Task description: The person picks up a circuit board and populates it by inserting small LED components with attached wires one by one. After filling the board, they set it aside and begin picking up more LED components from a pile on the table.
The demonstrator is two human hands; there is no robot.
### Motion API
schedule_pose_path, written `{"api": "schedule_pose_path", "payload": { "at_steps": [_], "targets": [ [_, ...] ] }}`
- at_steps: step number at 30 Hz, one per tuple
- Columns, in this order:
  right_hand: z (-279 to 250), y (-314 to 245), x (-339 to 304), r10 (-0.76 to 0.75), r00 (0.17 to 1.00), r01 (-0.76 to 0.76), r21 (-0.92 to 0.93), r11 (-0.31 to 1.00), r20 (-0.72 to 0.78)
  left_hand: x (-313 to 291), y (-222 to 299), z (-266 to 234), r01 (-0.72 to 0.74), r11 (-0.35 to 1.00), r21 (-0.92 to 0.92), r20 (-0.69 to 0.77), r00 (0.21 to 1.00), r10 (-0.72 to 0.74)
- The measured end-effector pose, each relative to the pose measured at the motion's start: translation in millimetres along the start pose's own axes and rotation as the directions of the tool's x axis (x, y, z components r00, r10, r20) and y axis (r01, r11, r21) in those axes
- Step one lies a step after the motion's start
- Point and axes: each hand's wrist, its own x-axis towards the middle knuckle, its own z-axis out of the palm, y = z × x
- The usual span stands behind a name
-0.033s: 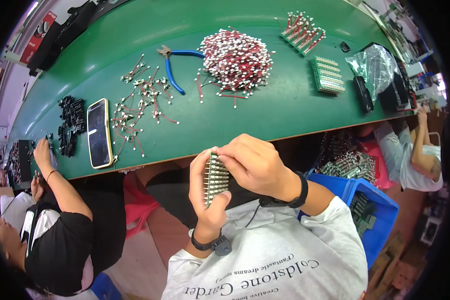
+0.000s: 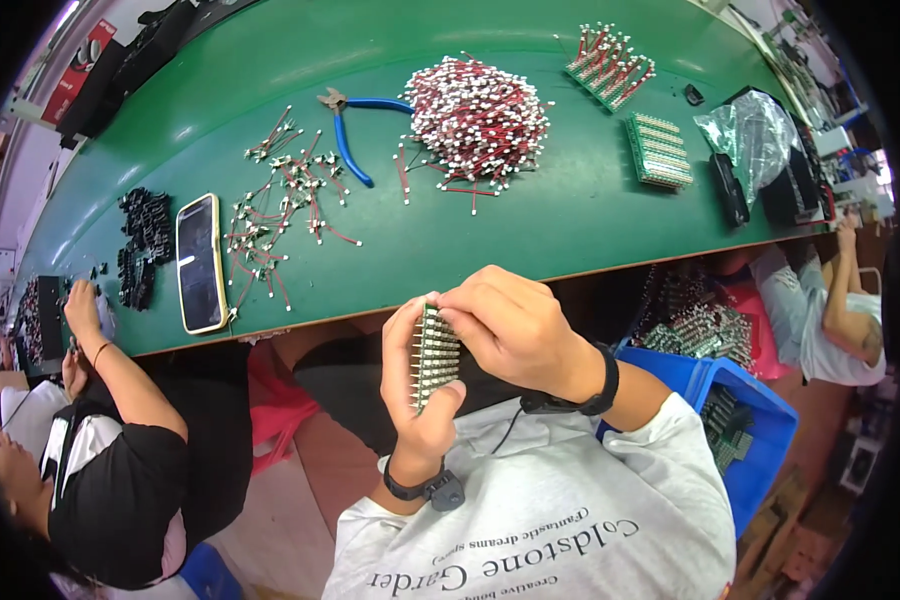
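Note:
My left hand [image 2: 422, 428] is closed round the long sides of a green circuit board panel [image 2: 436, 350], its thumb across the near end. Rows of small pale components cover the panel, and thin pins stick out along its left edge. At the far end of the panel, the thumb and fingers of my right hand [image 2: 518, 325] are pinched together, close to the left fingertips. Whatever lies between them is too small and too covered to make out. Both hands are held in front of the table's near edge, above my lap.
On the green table [image 2: 370, 255] lie a heap of red-wired white connectors [image 2: 478, 120], blue-handled cutters [image 2: 346, 150], loose wired connectors [image 2: 295, 195], a phone [image 2: 201, 265], black parts [image 2: 145, 240] and stacked panels [image 2: 659, 150]. A blue crate [image 2: 765, 400] stands right. A co-worker [image 2: 120, 480] sits left.

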Motion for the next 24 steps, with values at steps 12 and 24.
{"api": "schedule_pose_path", "payload": {
  "at_steps": [12,24],
  "targets": [
    [0,-4,5,0.006,1.000,-0.004,-0.106,0.994,0.020,1,-1,-3,-0.120,0.949,0.290,0.028,0.993,0.117],
    [-47,56,50,0.338,0.911,-0.361,-0.060,0.931,-0.235,5,-2,-6,-0.059,0.994,-0.092,-0.221,0.974,0.038]
  ]
}}
